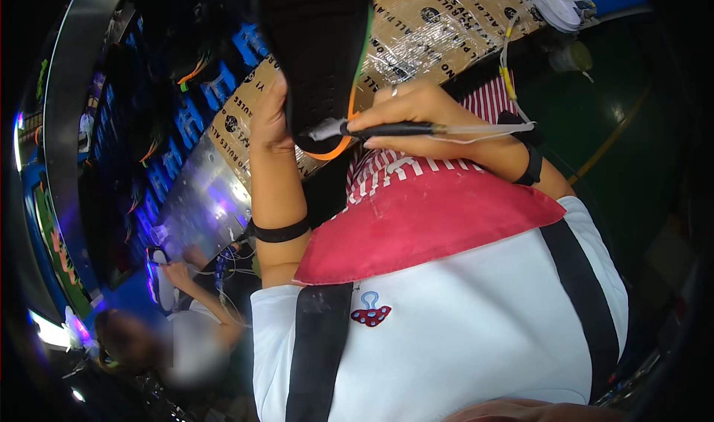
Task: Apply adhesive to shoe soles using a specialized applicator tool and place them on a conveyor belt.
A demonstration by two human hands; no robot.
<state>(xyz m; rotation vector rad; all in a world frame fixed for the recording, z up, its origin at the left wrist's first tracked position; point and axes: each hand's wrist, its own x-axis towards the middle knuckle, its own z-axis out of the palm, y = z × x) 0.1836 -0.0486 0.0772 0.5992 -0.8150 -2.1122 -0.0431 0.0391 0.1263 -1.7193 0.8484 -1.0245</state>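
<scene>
In my left hand (269, 117) is a black shoe sole (320, 57) with an orange and green edge, held upright by its side. Most of those fingers are hidden behind it. My right hand (428, 113) grips a brush (398, 129) by its black handle, and a thin clear tube runs from the handle's back end. Whitish bristles at the brush's front end lie against the rounded lower end of the sole, near the orange rim.
Printed brown paper (439, 31) covers the bench beyond my hands. White shoe parts (552, 4) lie at its far right, near a jar (571, 57). On the left runs a rack with blue supports (219, 87). A co-worker's hand (177, 275) holds a shoe at lower left.
</scene>
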